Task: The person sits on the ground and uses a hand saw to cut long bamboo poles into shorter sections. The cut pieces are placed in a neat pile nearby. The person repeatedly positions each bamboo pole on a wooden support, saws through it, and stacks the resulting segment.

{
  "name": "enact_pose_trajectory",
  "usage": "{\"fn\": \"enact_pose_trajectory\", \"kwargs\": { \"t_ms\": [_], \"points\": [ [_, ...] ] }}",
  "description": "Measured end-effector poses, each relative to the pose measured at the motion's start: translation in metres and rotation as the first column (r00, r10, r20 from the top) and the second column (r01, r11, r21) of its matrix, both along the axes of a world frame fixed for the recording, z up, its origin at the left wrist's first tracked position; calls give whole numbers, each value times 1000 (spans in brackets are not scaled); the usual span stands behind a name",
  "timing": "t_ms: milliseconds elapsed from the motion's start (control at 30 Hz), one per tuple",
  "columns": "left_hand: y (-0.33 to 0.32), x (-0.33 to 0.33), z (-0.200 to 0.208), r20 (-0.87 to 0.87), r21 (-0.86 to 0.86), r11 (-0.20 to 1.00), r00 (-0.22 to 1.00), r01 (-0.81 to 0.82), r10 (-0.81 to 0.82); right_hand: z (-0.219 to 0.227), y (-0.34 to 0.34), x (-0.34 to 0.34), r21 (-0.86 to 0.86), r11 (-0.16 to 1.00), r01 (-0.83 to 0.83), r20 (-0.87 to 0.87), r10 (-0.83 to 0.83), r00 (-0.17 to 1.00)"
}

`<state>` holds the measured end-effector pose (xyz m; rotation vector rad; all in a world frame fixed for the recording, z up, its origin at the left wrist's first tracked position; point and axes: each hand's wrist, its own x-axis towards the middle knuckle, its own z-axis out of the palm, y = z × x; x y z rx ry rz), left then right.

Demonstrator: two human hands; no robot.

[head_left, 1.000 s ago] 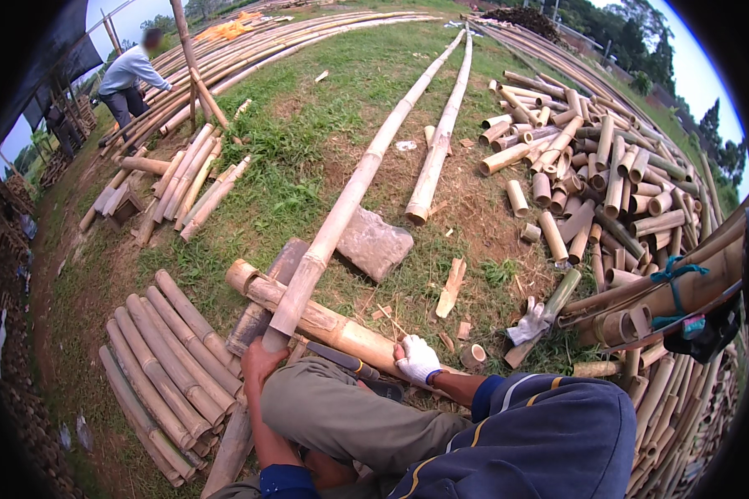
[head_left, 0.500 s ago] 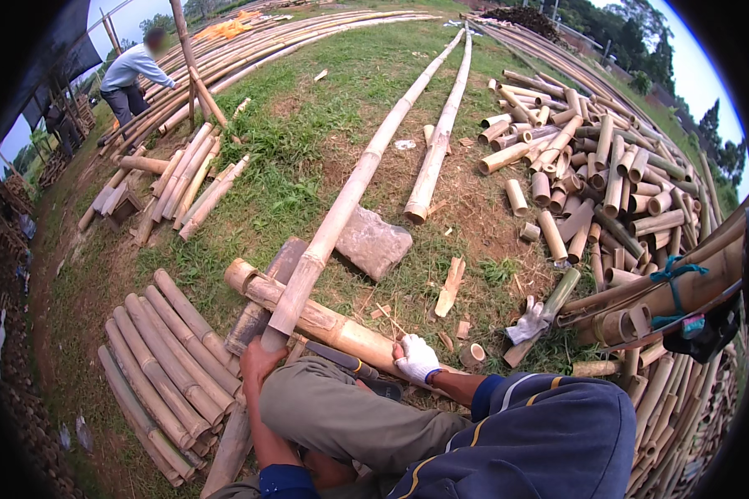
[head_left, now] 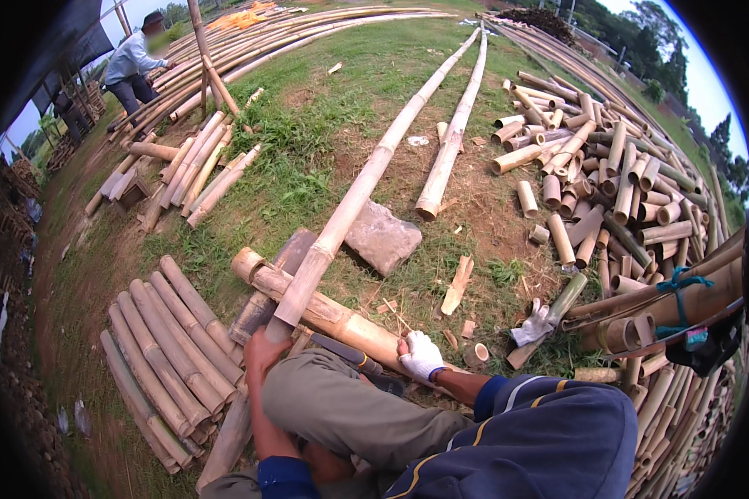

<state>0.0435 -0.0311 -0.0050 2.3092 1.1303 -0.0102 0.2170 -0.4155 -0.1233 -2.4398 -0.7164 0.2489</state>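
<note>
Head view: lower centre, your left hand (head_left: 265, 353) grips the long bamboo pole (head_left: 334, 234); steady it against the crosswise bamboo log (head_left: 358, 329). Right hand (head_left: 422, 353): can't tell grip.

I couldn't see all the fingers of the left hand (head_left: 264, 353) at the near end of the long bamboo pole (head_left: 339, 223); far to its left, a co-worker's head (head_left: 153, 23) was blurred.

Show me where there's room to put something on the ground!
Try the grass between the long pole and the upper-left stack, or the dirt between the second pole and the big heap. It's crowded around the left hand: the long pole crosses the thick log close by, beside the row of cut bamboo.
</note>
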Motion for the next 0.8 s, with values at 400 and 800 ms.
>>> {"fn": "enact_pose_trajectory", "kwargs": {
  "t_ms": [400, 800],
  "points": [
    [-1, 6, 1, -64, -16, 1000, 998, -9, 8, -8, -4, -1, 18, 1000, -5, 7, 5, 1000],
    [-1, 3, -5, -51, 31, 999, 999, 19, -17, -20, -6, 4, 52, 998, -27, 58, 24, 998]
  ]
}}
